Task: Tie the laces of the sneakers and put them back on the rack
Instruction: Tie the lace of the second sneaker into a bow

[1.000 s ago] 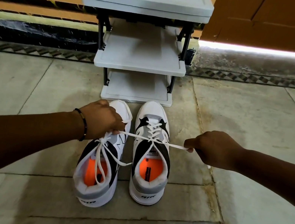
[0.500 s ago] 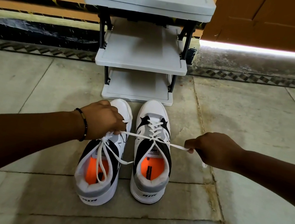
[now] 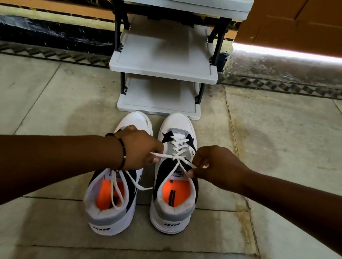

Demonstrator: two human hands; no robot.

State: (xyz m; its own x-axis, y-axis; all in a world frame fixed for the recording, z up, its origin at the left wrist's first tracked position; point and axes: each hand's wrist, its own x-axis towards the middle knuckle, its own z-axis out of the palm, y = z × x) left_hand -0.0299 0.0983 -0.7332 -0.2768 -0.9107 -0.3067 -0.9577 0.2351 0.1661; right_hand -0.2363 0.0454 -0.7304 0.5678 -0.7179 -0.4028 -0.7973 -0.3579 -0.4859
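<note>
Pulling a lace [image 3: 162,155] tight, the left hand [image 3: 139,150] pinches one end and the right hand [image 3: 213,167] pinches the other, fingers [image 3: 192,173] shut on it. Laces look soft, thin and floppy, so they may slip; best to hold them near the knot. Both arms reach forward, hands close together over the right shoe [image 3: 177,175]. The left shoe [image 3: 114,192] sits just beside it on the floor [image 3: 275,147], its lace loose. Both shoes are near the rack [image 3: 164,69], not on it yet.
</note>
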